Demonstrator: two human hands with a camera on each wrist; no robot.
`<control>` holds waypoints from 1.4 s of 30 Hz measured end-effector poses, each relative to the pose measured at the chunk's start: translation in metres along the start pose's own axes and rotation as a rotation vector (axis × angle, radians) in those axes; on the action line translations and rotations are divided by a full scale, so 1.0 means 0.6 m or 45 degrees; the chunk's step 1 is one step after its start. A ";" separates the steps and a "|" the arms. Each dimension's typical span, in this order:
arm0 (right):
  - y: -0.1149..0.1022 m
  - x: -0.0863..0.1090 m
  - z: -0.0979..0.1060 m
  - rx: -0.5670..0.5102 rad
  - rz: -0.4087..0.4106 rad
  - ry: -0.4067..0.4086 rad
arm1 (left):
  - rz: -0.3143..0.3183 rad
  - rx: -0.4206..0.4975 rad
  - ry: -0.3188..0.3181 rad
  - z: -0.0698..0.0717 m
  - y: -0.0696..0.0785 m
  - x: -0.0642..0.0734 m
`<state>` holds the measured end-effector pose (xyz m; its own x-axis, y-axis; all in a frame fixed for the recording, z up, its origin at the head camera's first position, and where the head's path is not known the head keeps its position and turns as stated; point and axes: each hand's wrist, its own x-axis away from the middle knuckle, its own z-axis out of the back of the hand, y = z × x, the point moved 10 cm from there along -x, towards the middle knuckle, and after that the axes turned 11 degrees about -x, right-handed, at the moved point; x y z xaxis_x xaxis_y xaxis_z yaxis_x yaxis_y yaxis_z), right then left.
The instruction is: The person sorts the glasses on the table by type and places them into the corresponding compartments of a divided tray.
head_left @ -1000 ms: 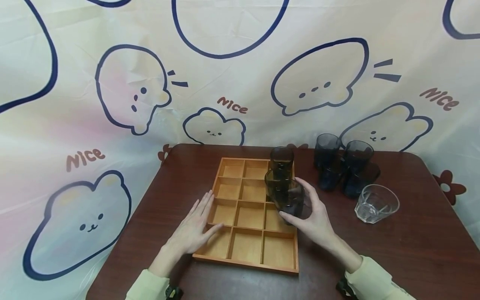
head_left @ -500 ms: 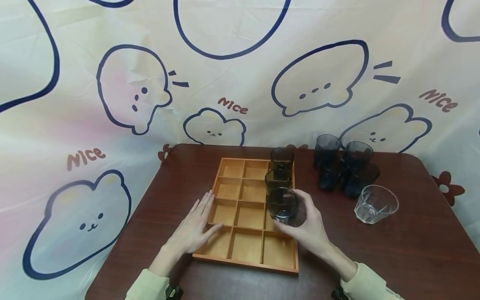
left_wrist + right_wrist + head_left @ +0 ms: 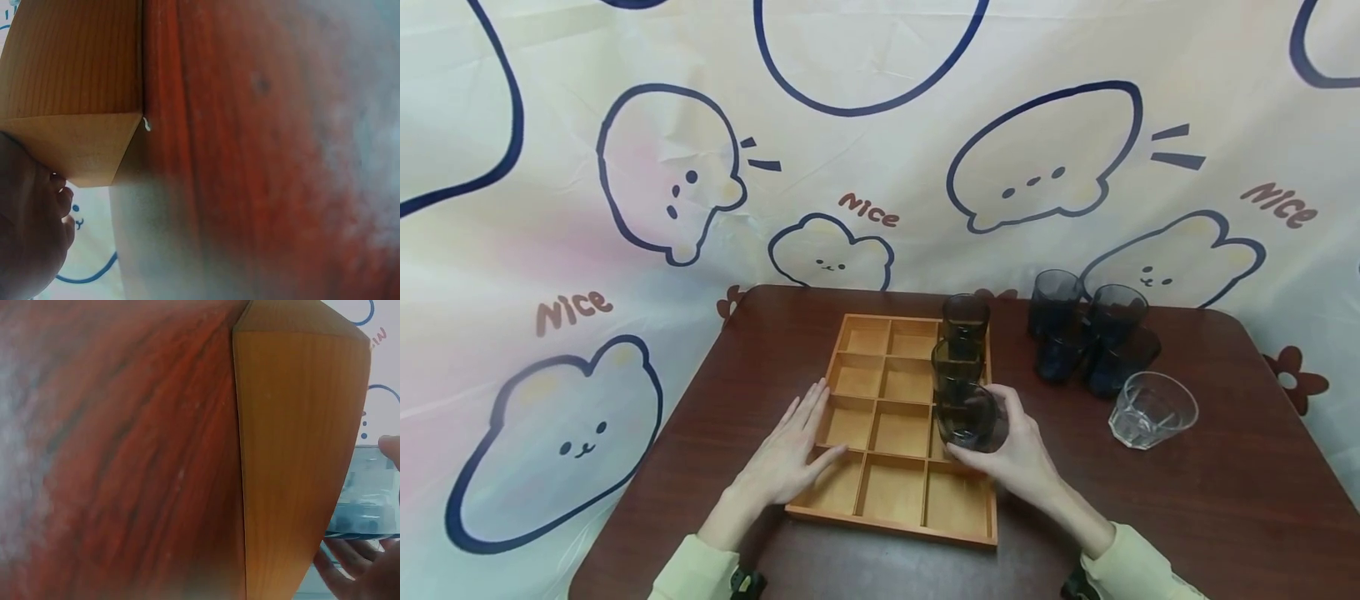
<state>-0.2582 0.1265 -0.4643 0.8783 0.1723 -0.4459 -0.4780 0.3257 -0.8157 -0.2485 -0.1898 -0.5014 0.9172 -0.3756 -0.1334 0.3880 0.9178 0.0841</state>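
Dark grey and see-through, the held glass was roughly upright, its long axis near vertical, in the right column of the wooden box, at the third compartment from the back. It lay just ahead and to the left of the right hand, which grasped it between thumb and curled fingers from the right side. Whether its base touched the compartment floor could not be told. The left hand was the farther one, lying along the box's left edge with its fingers straight, gripping nothing.

By count, the box had twelve compartments, three across and four deep. Two dark glasses filled the back two compartments of that same column; the nearer overlapped the held one from the head view, so any contact was unclear. On the worktop, right of the box, stood a close group of what looked like four smoky glasses, with one clear glass just in front.
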 end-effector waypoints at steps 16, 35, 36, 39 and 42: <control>0.019 0.003 -0.007 0.021 -0.079 -0.154 | 0.012 0.009 -0.021 -0.004 -0.004 0.000; 0.028 -0.062 0.161 0.013 0.013 0.224 | 0.023 0.040 -0.031 -0.009 -0.003 0.001; 0.031 -0.064 0.170 0.002 0.008 0.289 | 0.022 0.041 -0.033 -0.009 -0.003 0.001; 0.036 -0.060 0.189 0.032 0.011 0.449 | 0.013 0.039 -0.033 -0.009 -0.002 0.000; 0.042 -0.058 0.198 0.093 0.010 0.527 | 0.015 0.042 -0.032 -0.007 -0.002 -0.001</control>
<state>-0.3003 0.2389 -0.4255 0.7915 -0.2086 -0.5744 -0.4696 0.3938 -0.7902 -0.2496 -0.1901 -0.5058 0.9236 -0.3681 -0.1070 0.3794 0.9177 0.1178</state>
